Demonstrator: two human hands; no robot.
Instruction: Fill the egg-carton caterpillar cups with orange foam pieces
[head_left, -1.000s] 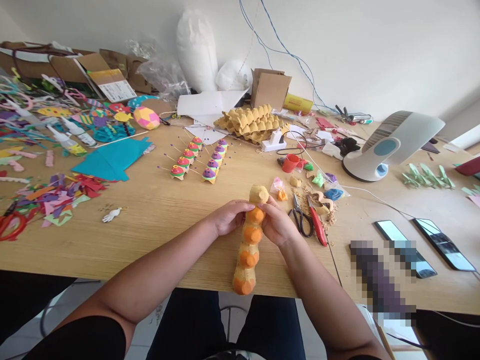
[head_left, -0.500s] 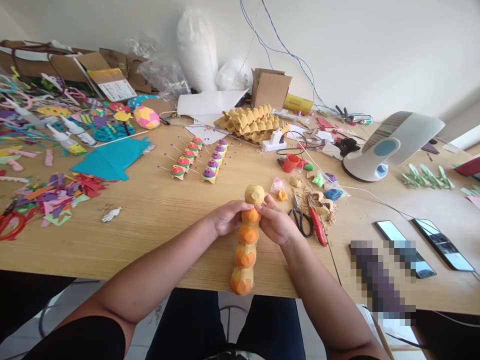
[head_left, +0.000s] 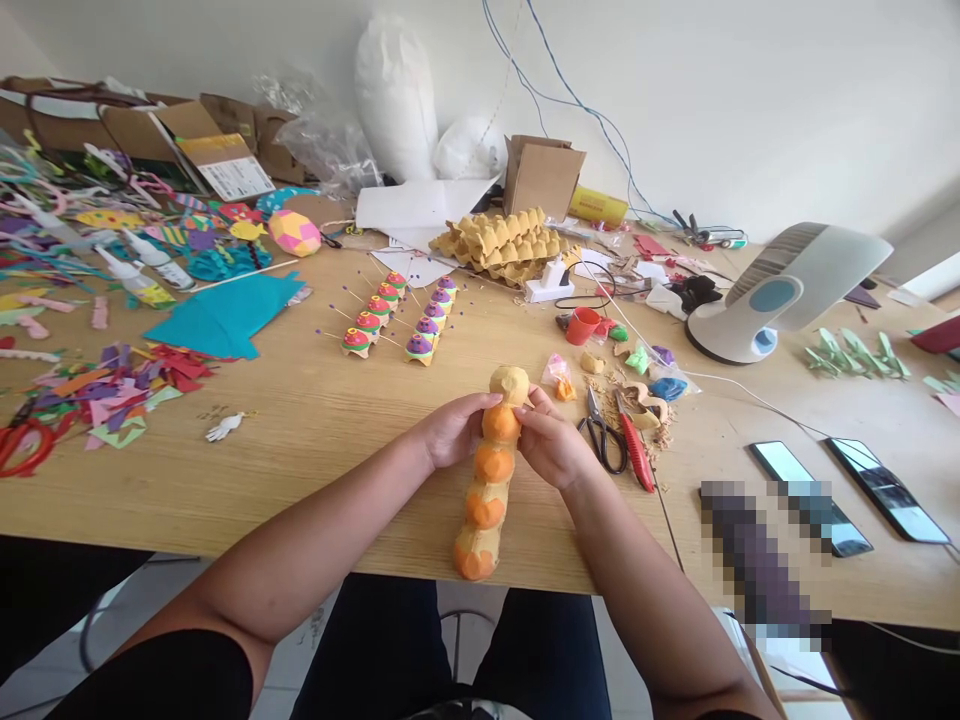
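Between my hands is a strip of egg carton cups, its far cup plain tan and the several cups nearer me covered on top with orange clay. My left hand grips its left side near the far end, the thumb at the first orange cup. From the right, my right hand pinches the same cup with thumb and fingers. Black-handled scissors and a red craft knife lie just right of my right hand. A small bag of orange clay sits beyond it.
Two decorated egg carton strips stand farther back, with a stack of egg cartons behind. At the right are a fan and phones. Paper scraps and glue bottles cover the left side.
The near end of the egg carton strip has swung slightly left and away from me. Both hands keep their hold at the far end.
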